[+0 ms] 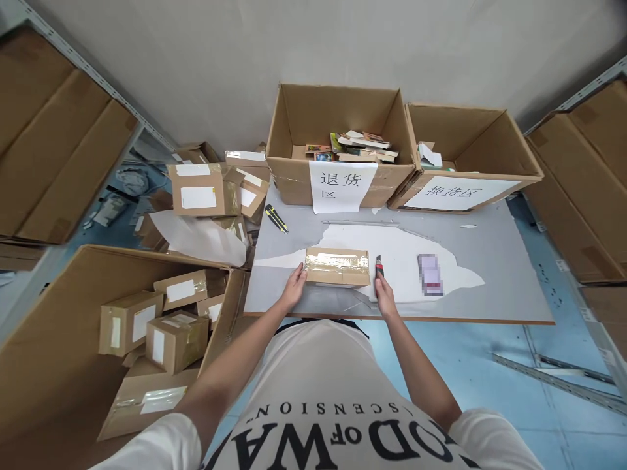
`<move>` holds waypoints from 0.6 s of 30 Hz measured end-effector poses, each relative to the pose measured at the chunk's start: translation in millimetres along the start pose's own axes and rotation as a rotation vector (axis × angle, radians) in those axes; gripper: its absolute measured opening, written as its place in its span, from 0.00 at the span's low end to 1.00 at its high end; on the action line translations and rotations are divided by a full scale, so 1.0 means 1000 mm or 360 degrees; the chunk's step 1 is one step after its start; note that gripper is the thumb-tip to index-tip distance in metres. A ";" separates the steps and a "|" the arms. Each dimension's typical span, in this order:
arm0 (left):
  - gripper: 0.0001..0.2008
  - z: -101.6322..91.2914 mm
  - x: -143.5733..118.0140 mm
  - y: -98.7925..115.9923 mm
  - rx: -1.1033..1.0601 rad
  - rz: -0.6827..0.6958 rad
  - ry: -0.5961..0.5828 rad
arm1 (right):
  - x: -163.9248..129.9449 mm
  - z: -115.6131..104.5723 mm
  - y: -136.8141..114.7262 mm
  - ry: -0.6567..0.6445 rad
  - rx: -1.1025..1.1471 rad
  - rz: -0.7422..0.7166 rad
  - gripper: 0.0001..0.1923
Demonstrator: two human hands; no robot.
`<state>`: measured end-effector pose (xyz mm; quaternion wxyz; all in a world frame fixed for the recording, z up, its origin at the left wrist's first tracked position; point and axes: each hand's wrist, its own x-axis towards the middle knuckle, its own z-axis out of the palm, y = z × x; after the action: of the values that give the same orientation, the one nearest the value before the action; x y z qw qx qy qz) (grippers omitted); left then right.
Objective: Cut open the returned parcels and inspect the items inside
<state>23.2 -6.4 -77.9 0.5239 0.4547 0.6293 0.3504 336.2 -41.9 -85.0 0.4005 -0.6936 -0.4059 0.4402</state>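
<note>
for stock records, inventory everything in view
table: 1, grey, centre
taped parcel: 1, brown, table centre
held cutter: 1, red-black, right fingers
loose cutter: 1, yellow-black, table left
blurred item: 1, purple, table right
signed boxes: 2, brown, table back
books: several, mixed, left signed box
carton: 1, brown, left
other parcels: many, brown, left
big boxes: several, brown, sides
shirt: 1, white, bottom
left fingers: several, bare, taped parcel
right fingers: several, bare, held cutter

From the wearer's head, the only view looks forward and steeply down, wide and fairly near: shirt [333, 365] at six o'clock, desk [504, 261] central, wall [220, 52] at twelve.
</note>
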 end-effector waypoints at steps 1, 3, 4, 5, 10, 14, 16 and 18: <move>0.32 0.000 -0.001 0.001 0.0013 0.0026 -0.0007 | 0.001 -0.006 0.002 0.0056 -0.0052 0.0033 0.40; 0.32 0.000 -0.003 0.004 0.0022 0.0072 -0.0035 | 0.003 -0.017 0.004 0.0172 -0.0175 0.0106 0.40; 0.33 0.000 -0.004 0.005 0.0013 0.0084 -0.0053 | 0.004 -0.021 0.005 0.0217 -0.0225 0.0132 0.40; 0.34 0.001 -0.006 0.006 -0.0009 0.0086 -0.0070 | 0.004 -0.024 0.005 0.0242 -0.0255 0.0142 0.40; 0.36 0.000 -0.013 0.004 -0.0216 0.0100 -0.0198 | -0.006 -0.016 0.003 -0.0080 -0.0148 -0.0051 0.37; 0.37 0.001 -0.017 -0.004 -0.0255 0.0187 -0.0364 | -0.016 0.007 0.000 -0.0368 -0.0161 -0.0218 0.35; 0.35 0.003 -0.017 -0.007 -0.0190 0.0180 -0.0351 | -0.017 0.016 -0.004 -0.0328 -0.0260 -0.0249 0.30; 0.32 0.003 -0.015 -0.008 -0.0085 0.0177 -0.0296 | -0.017 0.019 -0.010 -0.0239 -0.0404 -0.0247 0.27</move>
<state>24.7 -23.7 -80.4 0.5719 0.5052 0.5422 0.3517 311.7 -49.8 -76.9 0.3109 -0.6705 -0.5392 0.4037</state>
